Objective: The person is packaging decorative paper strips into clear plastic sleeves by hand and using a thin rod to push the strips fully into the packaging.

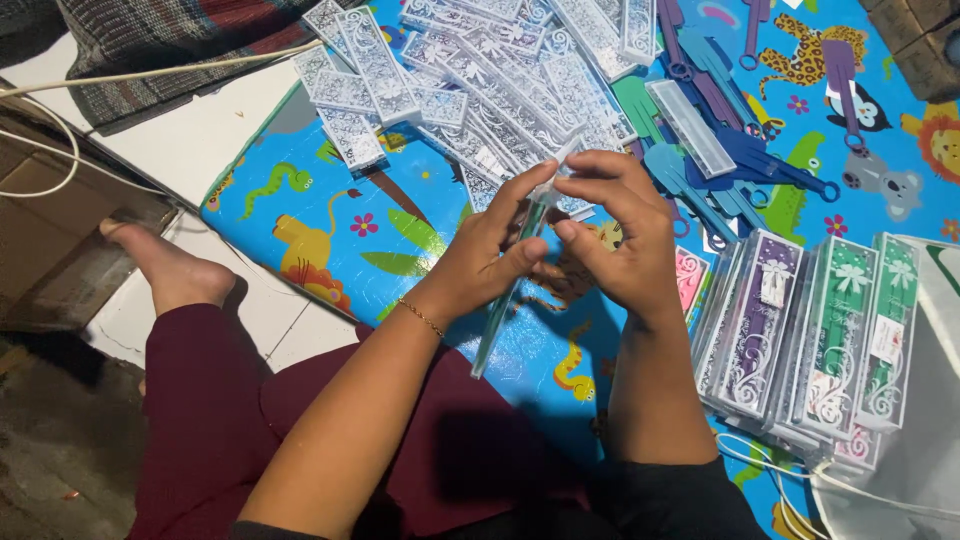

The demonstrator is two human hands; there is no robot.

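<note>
Seated on the floor, bare foot (165,265) out to one side, working over a bright play mat (330,235) printed with cartoon animals. Held at mid-frame above the mat: a long, narrow clear plastic case (510,285) with something green inside, tilted so its lower end points toward the lap. Left hand (490,250) wrapped around the case's middle, thumb and fingers clamped on it — steadying, by the look of it. Right hand (615,235) up at the top end, fingertips pinched together on the case's upper edge (probably on a lid or flap, though too blurred to say for certain). Thin gold bracelet (420,318) on the left wrist.

Beyond the hands, a loose heap of empty clear cases with white lace print (470,80), fanned out within easy reach. Further right, a scatter of flat plastic pieces in blue, purple and teal (735,160) — apparently the contents waiting to be boxed. Nearer right, filled cases stood in a neat row (810,330), purple and green, kept apart from the unfilled heap.
</note>
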